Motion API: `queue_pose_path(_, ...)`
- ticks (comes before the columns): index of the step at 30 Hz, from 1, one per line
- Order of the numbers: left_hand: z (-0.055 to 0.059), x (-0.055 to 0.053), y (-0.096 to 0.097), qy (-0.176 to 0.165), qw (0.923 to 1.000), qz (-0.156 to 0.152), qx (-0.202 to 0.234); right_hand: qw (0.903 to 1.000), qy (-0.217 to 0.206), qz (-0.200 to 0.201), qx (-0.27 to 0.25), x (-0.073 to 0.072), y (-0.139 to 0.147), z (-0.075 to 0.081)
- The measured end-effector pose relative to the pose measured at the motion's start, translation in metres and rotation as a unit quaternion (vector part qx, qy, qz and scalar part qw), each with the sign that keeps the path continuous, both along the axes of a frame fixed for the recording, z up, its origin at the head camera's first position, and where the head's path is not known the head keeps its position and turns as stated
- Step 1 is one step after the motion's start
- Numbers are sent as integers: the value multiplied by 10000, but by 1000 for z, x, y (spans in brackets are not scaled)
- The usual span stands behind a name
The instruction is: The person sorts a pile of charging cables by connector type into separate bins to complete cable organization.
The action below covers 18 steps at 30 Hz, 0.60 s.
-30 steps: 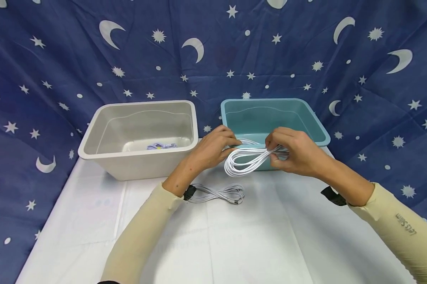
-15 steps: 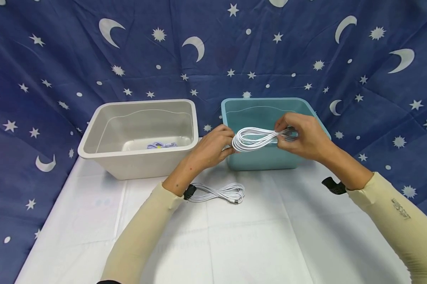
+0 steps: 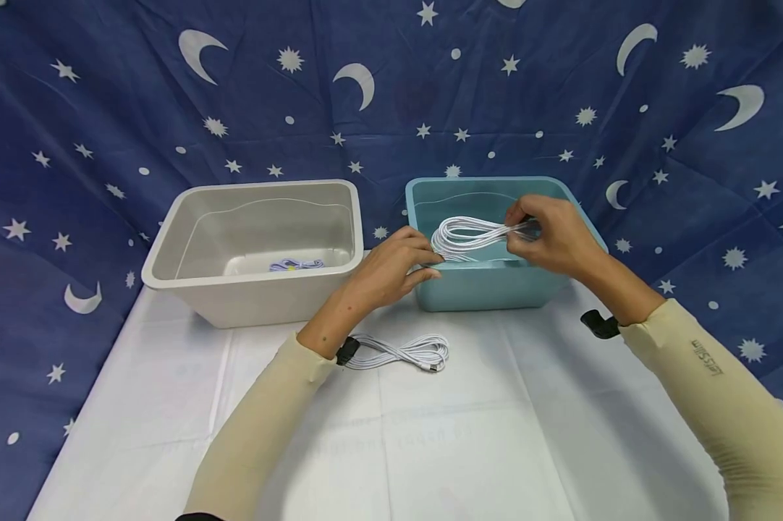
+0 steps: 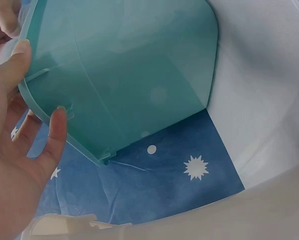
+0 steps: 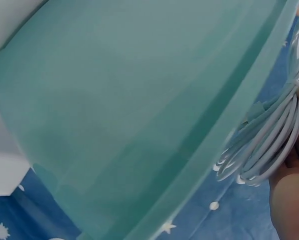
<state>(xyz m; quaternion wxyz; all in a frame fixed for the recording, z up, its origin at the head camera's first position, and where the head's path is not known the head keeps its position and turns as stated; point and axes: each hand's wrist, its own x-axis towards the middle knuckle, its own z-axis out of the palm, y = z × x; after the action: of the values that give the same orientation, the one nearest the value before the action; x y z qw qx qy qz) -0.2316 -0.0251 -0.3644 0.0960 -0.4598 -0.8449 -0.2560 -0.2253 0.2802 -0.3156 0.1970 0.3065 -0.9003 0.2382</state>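
Note:
My right hand [image 3: 551,235] pinches a looped white cable [image 3: 463,234] near one end, over the opening of the teal bin [image 3: 489,286]. The cable's loops point left, toward my other hand. In the right wrist view the coiled cable [image 5: 274,140] hangs beside the bin's rim, with part of the hand cut off by the frame edge. At the bin's near left corner, my left hand [image 3: 394,268] holds the rim, thumb in front and fingers over it. The left wrist view shows that thumb on the teal rim [image 4: 37,105]. More white cable shows low behind the held loops.
To the left stands a beige bin [image 3: 255,300] with a small pale purple cable bundle [image 3: 296,265] inside. Another white cable bundle [image 3: 404,354] lies on the white tablecloth [image 3: 443,449] under my left wrist. A blue curtain with moons and stars hangs behind both bins.
My right hand has raised the white cable from in front of the teal bin's rim back over its opening. The left hand has stayed at the rim.

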Motion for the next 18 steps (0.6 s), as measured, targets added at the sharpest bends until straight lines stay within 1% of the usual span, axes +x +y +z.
queue_pose_path(4, -1, 0, 0, 7, 10000, 25, -6, 9999, -124, -55, 57, -7, 1, -6)
queue_pose_path(9, -1, -1, 0, -20, 10000, 42, -52, 9996, -241, 19, 119, -13, -1, -13)
queue_pose_path(12, -1, 0, 0, 22, 10000, 57, -65, 9994, -308, 65, 153, -15, -4, -17)
queue_pose_path(15, 0, 0, -1, 48, 10000, 40, -64, 9993, -274, 114, 233, -16, -6, -19)
queue_pose_path(18, 0, 0, -2, 65, 10000, 19, -53, 9994, -140, 176, 253, -15, -7, -19)
